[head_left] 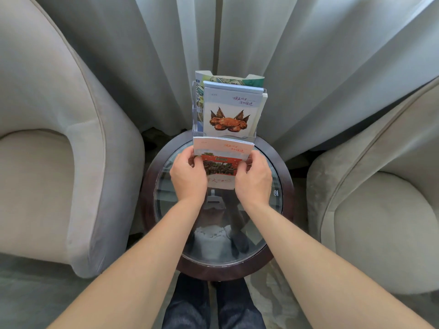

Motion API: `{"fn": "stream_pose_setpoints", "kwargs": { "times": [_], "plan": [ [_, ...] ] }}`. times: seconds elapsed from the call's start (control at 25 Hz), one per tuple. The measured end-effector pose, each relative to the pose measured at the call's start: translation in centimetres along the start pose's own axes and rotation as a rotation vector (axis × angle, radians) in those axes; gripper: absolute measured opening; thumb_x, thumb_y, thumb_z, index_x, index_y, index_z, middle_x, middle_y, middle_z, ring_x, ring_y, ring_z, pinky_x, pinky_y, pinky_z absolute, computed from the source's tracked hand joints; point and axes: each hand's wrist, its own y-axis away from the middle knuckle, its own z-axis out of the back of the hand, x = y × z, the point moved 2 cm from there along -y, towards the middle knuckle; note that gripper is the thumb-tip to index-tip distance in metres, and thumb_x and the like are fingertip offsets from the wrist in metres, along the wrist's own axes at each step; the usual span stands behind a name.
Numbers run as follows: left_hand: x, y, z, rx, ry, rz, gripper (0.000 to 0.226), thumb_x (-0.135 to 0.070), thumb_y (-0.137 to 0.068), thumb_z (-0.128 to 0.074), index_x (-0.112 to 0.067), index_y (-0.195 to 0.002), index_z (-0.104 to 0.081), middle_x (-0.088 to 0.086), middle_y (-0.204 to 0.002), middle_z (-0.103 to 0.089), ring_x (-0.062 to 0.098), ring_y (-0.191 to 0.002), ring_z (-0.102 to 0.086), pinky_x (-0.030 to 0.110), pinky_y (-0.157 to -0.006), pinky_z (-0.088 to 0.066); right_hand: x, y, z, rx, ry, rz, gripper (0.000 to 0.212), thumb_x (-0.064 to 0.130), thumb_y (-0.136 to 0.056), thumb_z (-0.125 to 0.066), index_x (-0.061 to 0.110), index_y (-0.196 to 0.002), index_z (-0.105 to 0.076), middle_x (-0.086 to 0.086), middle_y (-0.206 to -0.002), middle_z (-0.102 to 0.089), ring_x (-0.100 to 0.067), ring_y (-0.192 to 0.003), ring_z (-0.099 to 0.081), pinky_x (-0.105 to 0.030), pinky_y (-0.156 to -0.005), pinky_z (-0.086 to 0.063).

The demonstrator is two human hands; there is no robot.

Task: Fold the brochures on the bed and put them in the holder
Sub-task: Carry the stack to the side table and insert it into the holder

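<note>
Brochure (222, 160), folded and made of thin paper, is being held up over the round glass counter (276, 160), just in front of the holder (196, 110). Left hand (188, 175) is pinching its left edge with curled fingers (193, 160). Right hand (253, 178) is pinching its right edge the same way. Both arms are reaching straight out. Clear plastic holder is standing at the counter's far edge, already keeping a crab brochure (229, 112). Soft chairs (59, 129) are sitting on both sides.
</note>
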Motion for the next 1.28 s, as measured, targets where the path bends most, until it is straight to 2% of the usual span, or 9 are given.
{"fn": "stream_pose_setpoints", "kwargs": {
  "times": [0.24,0.4,0.44,0.6,0.76,0.88,1.04,1.16,1.28],
  "plan": [
    [2.4,1.2,-0.2,0.081,-0.044,0.018,0.016,-0.025,-0.1,-0.055,-0.037,-0.106,-0.062,-0.018,-0.099,-0.064,-0.002,-0.089,-0.059,0.018,-0.079,-0.048,-2.0,1.2,-1.2,0.0,0.034,0.003,0.012,0.02,-0.099,-0.053,0.024,-0.11,-0.055,0.011,-0.103,-0.052,-0.006,-0.089,-0.048,-0.02,-0.076,-0.04],
    [2.0,0.6,-0.4,0.067,-0.021,0.048,0.015,-0.026,-0.1,-0.055,-0.039,-0.105,-0.061,-0.019,-0.097,-0.063,-0.008,-0.087,-0.057,0.007,-0.073,-0.039,-1.9,0.9,-1.5,-0.019,0.011,0.019,0.011,0.021,-0.099,-0.053,0.026,-0.109,-0.055,0.013,-0.103,-0.052,-0.003,-0.09,-0.049,-0.005,-0.071,-0.034],
    [2.0,0.4,-0.6,0.07,-0.014,0.067,0.016,-0.025,-0.1,-0.055,-0.037,-0.106,-0.063,-0.019,-0.098,-0.064,-0.006,-0.086,-0.058,0.007,-0.073,-0.039,-2.0,0.8,-1.5,-0.028,0.01,0.022,0.011,0.021,-0.099,-0.053,0.027,-0.109,-0.055,0.014,-0.103,-0.052,-0.002,-0.09,-0.049,-0.006,-0.072,-0.035],
    [2.4,0.3,-1.0,0.12,-0.057,0.119,0.016,-0.026,-0.101,-0.054,-0.035,-0.104,-0.066,-0.015,-0.096,-0.065,0.004,-0.088,-0.059,0.021,-0.08,-0.048,-2.5,0.6,-1.8,-0.011,0.028,-0.019,0.01,0.021,-0.099,-0.053,0.024,-0.107,-0.057,0.012,-0.101,-0.052,-0.007,-0.09,-0.05,-0.025,-0.08,-0.049],
    [0.9,-0.6,-1.1,0.099,-0.059,0.068,0.019,-0.029,-0.101,-0.055,-0.033,-0.112,-0.069,-0.019,-0.099,-0.064,0.004,-0.091,-0.06,0.018,-0.078,-0.047,-1.3,-0.8,-1.3,-0.026,0.011,-0.009,0.018,0.02,-0.099,-0.055,0.024,-0.116,-0.057,0.016,-0.104,-0.049,-0.003,-0.095,-0.048,-0.02,-0.082,-0.046],
    [-1.2,-1.2,-1.0,0.081,-0.047,0.024,0.016,-0.03,-0.101,-0.054,-0.036,-0.108,-0.067,-0.019,-0.097,-0.064,0.004,-0.088,-0.06,0.018,-0.076,-0.05,0.4,-1.9,-0.1,-0.052,-0.008,0.002,0.019,0.02,-0.099,-0.055,0.024,-0.117,-0.057,0.015,-0.103,-0.05,-0.004,-0.095,-0.049,-0.021,-0.081,-0.047],
    [-4.9,-2.6,-0.5,0.068,-0.05,-0.009,0.014,-0.031,-0.1,-0.052,-0.037,-0.097,-0.064,-0.017,-0.087,-0.064,0.007,-0.083,-0.062,0.025,-0.068,-0.055,3.4,-3.6,2.1,-0.076,-0.022,0.035,0.008,0.023,-0.1,-0.051,0.023,-0.106,-0.056,0.009,-0.099,-0.053,-0.008,-0.089,-0.052,-0.026,-0.074,-0.05],
    [-7.4,-3.7,-0.1,0.044,-0.039,-0.014,0.017,-0.034,-0.098,-0.053,-0.032,-0.101,-0.069,-0.014,-0.088,-0.068,0.01,-0.084,-0.064,0.031,-0.071,-0.056,5.3,-5.1,3.6,-0.107,-0.026,0.062,0.006,0.02,-0.098,-0.05,0.02,-0.1,-0.056,0.005,-0.097,-0.055,-0.012,-0.086,-0.051,-0.029,-0.074,-0.044],
    [-8.6,-4.3,-0.5,0.051,-0.006,-0.019,0.018,-0.035,-0.098,-0.052,-0.032,-0.104,-0.07,-0.015,-0.089,-0.069,0.01,-0.087,-0.066,0.029,-0.07,-0.057,6.2,-6.5,4.1,-0.107,-0.02,0.062,0.009,0.018,-0.097,-0.05,0.018,-0.103,-0.057,0.003,-0.1,-0.057,-0.015,-0.089,-0.053,-0.032,-0.078,-0.047]
  ]
}}
